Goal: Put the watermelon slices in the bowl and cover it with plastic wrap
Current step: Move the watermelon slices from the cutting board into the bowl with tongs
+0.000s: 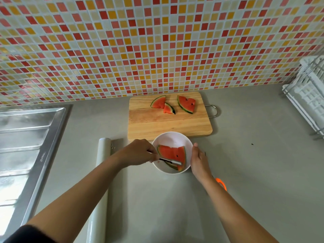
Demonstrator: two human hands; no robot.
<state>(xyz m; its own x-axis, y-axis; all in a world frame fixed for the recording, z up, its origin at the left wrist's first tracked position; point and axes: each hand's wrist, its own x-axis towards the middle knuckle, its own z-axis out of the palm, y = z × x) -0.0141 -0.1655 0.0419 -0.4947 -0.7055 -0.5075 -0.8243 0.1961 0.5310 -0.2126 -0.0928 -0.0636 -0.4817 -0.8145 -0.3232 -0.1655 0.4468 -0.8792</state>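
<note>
At lower right a forearm [228, 204] hides most of an orange-handled thing [221, 183]. The left hand [138, 152] has its fingers [152, 154] over the metal tool [172, 161] handle. The wrap roll [101, 181] runs off the bottom edge, the sink [26, 137] off the left, the rack [308, 95] off the right.

Bowl [172, 139] before cutting board [168, 123], roll [100, 172] left.

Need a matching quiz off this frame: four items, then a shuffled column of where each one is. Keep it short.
Items
1. white bowl
2. metal tongs
3. plastic wrap roll
4. cutting board

Places
A. behind the bowl, carrying three watermelon slices
B. gripped by the left hand
C. on the counter, left of the bowl
D. next to the right hand, watermelon inside

Pairs: 1-D, 2-B, 3-C, 4-A
</note>
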